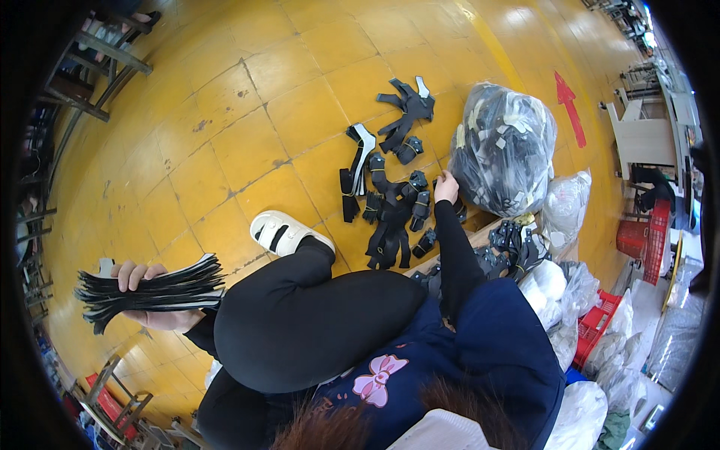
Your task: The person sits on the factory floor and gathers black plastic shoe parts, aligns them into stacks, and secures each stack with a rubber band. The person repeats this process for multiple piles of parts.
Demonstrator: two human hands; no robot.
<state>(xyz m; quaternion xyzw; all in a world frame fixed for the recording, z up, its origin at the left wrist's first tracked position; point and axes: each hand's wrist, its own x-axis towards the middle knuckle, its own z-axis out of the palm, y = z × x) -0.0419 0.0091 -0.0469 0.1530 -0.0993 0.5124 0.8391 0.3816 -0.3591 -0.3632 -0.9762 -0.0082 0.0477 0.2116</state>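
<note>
My left hand [136, 275], out at the left beside my knee, is closed round a thick stack of black fabric pieces [176, 289] with some white edges. On the right, my right hand [448, 186] reaches down to the floor beside several banded black bundles [418, 202]. Its fingers are curled together, and whatever they grip is hidden. Black strips with white ones [363, 139] lie left of these bundles. A loose fan of black pieces [409, 109] rests farther off.
A large clear plastic bag [502, 150] full of dark pieces stands right of my right hand. More black pieces [517, 251] and white plastic bags [566, 206] sit close by. Red baskets [596, 326] are at the right; a wooden stool [116, 397] is at lower left.
</note>
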